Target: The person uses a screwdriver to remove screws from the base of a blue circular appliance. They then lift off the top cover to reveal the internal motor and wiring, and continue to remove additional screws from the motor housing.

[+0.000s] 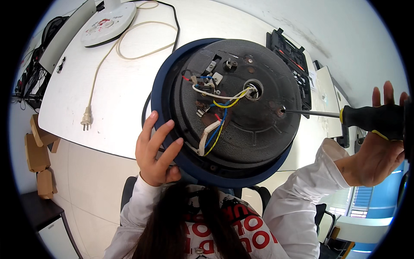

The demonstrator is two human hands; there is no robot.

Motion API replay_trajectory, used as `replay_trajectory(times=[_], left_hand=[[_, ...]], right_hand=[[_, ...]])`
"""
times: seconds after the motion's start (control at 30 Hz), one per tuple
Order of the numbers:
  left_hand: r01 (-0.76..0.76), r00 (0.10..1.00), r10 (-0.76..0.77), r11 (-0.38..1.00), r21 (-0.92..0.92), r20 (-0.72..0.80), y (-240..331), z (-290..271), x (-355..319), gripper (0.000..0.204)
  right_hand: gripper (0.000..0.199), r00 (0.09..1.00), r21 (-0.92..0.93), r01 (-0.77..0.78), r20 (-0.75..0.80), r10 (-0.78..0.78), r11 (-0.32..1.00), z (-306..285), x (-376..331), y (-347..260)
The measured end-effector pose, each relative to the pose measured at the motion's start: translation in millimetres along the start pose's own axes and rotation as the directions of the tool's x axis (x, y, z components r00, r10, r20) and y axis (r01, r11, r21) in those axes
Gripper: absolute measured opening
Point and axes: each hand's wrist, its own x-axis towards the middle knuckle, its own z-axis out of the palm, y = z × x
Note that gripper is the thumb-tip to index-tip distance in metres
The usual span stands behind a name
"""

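Observation:
A round electric appliance (pixel 263 134) with a dark metal underside and a blue outer rim (pixel 166 99) is tipped toward me at the table's edge. White, yellow and blue wires (pixel 224 102) cross its exposed face, some running into a central threaded hole (pixel 253 89). My left hand (pixel 155 151) has its fingers spread at the rim's lower left. On the right, my right hand (pixel 375 159) holds a screwdriver (pixel 366 119) by its black and yellow handle. The screwdriver's tip meets a rusty spot (pixel 280 111) near the appliance's right edge; whether a screw sits there is unclear.
The white table (pixel 69 103) bears a pale power cord with a two-pin plug (pixel 87 117). A round white stand base (pixel 110 23) is at the far left, and an open black tool case (pixel 293 60) lies beyond the appliance. Cardboard boxes (pixel 36 153) stand left, below the table.

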Motion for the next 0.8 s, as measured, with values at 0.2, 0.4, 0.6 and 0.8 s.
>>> replay_trajectory(times=[0.2,0.4,0.6,0.8], left_hand=[[0.004,1.0,-0.004,1.0,0.008,-0.005,-0.2,-0.1,-1.4,0.033],[0.01,1.0,-0.01,1.0,0.009,-0.02,0.8,1.7,-1.3,0.033],[0.003,1.0,-0.003,1.0,0.011,-0.012,0.5,1.5,0.5,0.033],[0.002,1.0,-0.002,1.0,0.014,-0.019,-0.1,2.0,-0.7,0.032]], right_hand=[[0.054,0.888,-0.591,-0.151,-0.434,-0.154,0.793,15.0,-16.2,-9.3],[0.068,0.718,-0.77,-0.338,-0.583,-0.38,0.541,42.4,0.7,0.7],[0.061,0.749,-0.815,-0.337,-0.536,-0.391,0.472,41.2,2.0,0.9],[0.061,0.818,-0.904,-0.299,-0.408,-0.405,0.307,38.0,-8.7,-12.0]])
